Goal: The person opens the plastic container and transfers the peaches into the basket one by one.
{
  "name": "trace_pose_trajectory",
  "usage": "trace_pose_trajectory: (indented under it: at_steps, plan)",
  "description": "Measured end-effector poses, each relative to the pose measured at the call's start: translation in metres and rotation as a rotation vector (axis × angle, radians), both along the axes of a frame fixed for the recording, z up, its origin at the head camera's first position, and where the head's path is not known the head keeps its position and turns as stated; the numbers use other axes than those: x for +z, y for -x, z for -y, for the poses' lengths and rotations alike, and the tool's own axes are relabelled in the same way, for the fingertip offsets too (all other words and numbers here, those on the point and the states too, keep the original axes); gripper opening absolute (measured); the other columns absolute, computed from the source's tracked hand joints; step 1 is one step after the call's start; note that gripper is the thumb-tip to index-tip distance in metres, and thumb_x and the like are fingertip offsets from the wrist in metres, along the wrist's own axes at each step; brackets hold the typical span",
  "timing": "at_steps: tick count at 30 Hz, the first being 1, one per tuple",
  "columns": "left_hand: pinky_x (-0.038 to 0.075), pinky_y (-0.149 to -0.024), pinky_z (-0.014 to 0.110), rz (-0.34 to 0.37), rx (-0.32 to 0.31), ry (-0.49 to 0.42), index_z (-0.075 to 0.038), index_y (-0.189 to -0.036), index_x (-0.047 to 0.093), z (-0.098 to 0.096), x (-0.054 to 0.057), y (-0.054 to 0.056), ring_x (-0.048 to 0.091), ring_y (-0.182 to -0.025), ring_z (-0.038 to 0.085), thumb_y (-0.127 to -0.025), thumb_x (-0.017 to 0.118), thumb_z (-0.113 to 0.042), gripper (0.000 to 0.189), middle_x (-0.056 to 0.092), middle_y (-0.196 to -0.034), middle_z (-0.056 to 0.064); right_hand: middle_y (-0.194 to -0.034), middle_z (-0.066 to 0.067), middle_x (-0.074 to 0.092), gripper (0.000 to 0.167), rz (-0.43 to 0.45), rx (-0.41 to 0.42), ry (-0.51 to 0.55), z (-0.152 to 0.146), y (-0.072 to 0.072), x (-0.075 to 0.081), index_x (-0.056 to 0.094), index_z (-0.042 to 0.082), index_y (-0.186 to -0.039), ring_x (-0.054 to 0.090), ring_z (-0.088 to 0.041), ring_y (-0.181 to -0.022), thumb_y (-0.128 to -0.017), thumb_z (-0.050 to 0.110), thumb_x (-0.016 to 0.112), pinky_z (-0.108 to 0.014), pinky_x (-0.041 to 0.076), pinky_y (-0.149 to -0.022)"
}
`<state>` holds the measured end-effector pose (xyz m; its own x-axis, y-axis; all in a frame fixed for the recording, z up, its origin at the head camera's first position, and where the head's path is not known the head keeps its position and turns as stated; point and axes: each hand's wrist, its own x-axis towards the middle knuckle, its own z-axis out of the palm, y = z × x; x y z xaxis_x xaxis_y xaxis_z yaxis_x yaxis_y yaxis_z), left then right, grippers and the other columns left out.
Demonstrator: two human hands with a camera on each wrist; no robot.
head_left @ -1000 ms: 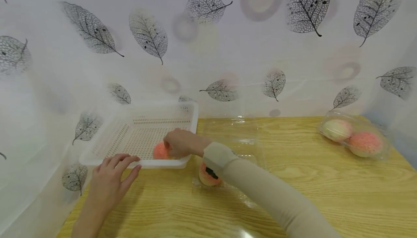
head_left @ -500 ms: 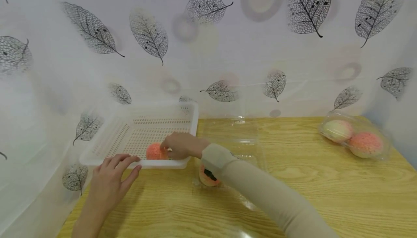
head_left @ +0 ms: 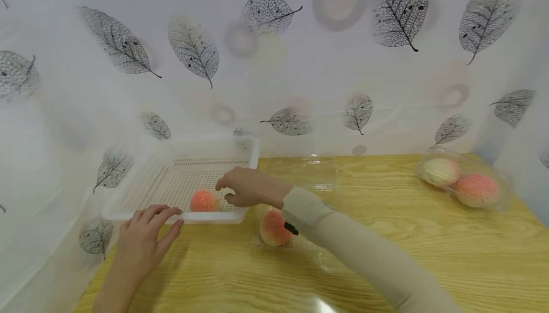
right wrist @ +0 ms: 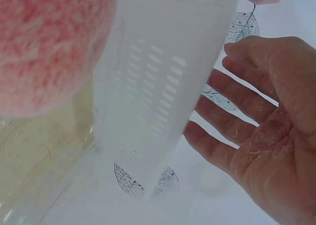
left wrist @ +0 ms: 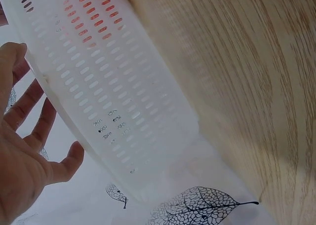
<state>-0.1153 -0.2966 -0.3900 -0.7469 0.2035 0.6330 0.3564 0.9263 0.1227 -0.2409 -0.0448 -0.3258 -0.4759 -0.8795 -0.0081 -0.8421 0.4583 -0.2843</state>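
Head view: left hand and right hand, two o'clock of the peach, are gripping nothing, fingers loose; it's probably soft, wanting side-cupping.

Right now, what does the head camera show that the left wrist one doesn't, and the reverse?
Only the head: right sleeve, outer peach, far-right peaches.

Only the left wrist: near basket wall from outside, left hand from its palm side.

Both: that hand, basket, table, leafy cloth, and the inner peach, glimpsed through slots in the wrist view.
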Motion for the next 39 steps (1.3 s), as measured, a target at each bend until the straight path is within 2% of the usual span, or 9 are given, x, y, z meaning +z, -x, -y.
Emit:
trace_pose_trajectory:
  at_steps: [4,9,18,22,27,34,39]
  plan:
    - [0.046,-0.069,0.072,0.001,0.001,-0.006,-0.018,-0.106,0.076,0.001,0.0,-0.001,0.065,-0.095,0.04,-0.081,0.084,-0.02,0.026,0.072,-0.106,0.007,-0.136,-0.006,0.069,0.035,-0.028,-0.009,0.003,-0.009,-0.006,0.005,0.067,0.007,-0.135,0.066,-0.019,-0.123,-0.1,0.011,0.059,-0.029,0.051,-0.106]
    - [0.046,-0.07,0.072,0.0,0.009,-0.012,-0.018,-0.106,0.076,0.0,0.0,0.0,0.064,-0.095,0.04,-0.075,0.087,-0.014,0.032,0.073,-0.106,0.008,-0.134,-0.006,0.069,0.034,-0.035,-0.02,0.013,-0.022,-0.012,0.011,0.068,0.009,-0.133,0.067,-0.018,-0.118,-0.1,0.011,0.06,-0.029,0.053,-0.101]
    - [0.046,-0.07,0.071,0.005,0.017,-0.003,-0.018,-0.105,0.076,0.0,0.001,-0.001,0.064,-0.096,0.04,-0.078,0.086,-0.017,0.029,0.072,-0.106,0.008,-0.135,-0.005,0.069,0.033,-0.042,-0.016,0.028,-0.04,-0.027,0.018,0.067,0.01,-0.133,0.067,-0.02,-0.122,-0.101,0.013,0.061,-0.033,0.053,-0.105]
    - [0.046,-0.07,0.071,0.003,0.017,-0.005,-0.018,-0.105,0.076,0.001,0.0,0.0,0.064,-0.096,0.04,-0.077,0.086,-0.017,0.029,0.072,-0.106,0.008,-0.133,-0.004,0.069,0.034,-0.066,-0.018,0.025,-0.048,-0.034,0.02,0.067,0.012,-0.134,0.069,-0.019,-0.116,-0.101,0.015,0.062,-0.034,0.054,-0.101]
    - [0.046,-0.071,0.071,0.002,0.011,-0.005,-0.018,-0.105,0.076,0.001,0.0,0.0,0.065,-0.096,0.04,-0.079,0.085,-0.018,0.028,0.072,-0.105,0.007,-0.129,-0.004,0.072,0.032,-0.107,-0.006,0.033,-0.058,-0.042,0.019,0.069,0.012,-0.131,0.071,-0.017,-0.106,-0.101,0.018,0.064,-0.032,0.056,-0.096]
    - [0.045,-0.071,0.072,0.014,0.016,-0.009,-0.019,-0.105,0.076,0.001,-0.001,0.0,0.064,-0.097,0.04,-0.077,0.086,-0.016,0.03,0.073,-0.106,0.008,-0.125,-0.003,0.073,0.029,-0.138,-0.007,0.039,-0.074,-0.051,0.015,0.071,0.012,-0.128,0.07,-0.017,-0.11,-0.1,0.018,0.065,-0.032,0.056,-0.097]
    - [0.045,-0.071,0.072,0.01,0.019,-0.009,-0.018,-0.105,0.076,0.001,-0.001,-0.001,0.065,-0.097,0.041,-0.078,0.086,-0.017,0.029,0.073,-0.107,0.009,-0.117,0.0,0.075,0.027,-0.184,-0.001,0.058,-0.085,-0.055,0.01,0.073,0.014,-0.123,0.07,-0.014,-0.102,-0.097,0.017,0.068,-0.03,0.057,-0.09]
